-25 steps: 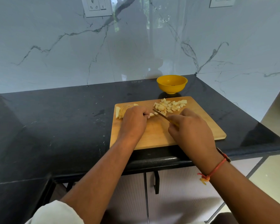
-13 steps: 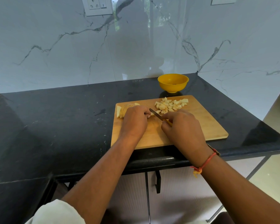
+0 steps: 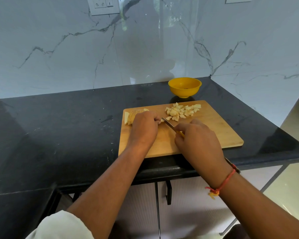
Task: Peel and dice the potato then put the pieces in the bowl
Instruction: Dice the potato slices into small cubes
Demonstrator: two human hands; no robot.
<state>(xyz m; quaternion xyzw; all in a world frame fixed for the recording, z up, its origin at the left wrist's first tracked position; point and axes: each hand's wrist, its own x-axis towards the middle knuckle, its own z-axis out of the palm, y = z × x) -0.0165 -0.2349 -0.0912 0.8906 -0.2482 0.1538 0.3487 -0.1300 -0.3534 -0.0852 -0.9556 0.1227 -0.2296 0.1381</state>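
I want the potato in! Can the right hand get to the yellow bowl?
Probably yes: between the right hand and the yellow bowl lies only the low diced potato pile, but that hand grips the knife.

Counted are one left hand (image 3: pixel 143 128), one right hand (image 3: pixel 198 140), one knife (image 3: pixel 168 124), one board (image 3: pixel 214 128), one bowl (image 3: pixel 185 93), one potato (image 3: pixel 129 116) (sliced) and one heap of dice (image 3: pixel 181 111).

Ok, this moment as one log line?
dicing | left hand holds potato slices | right hand grips knife | diced pile on cutting board
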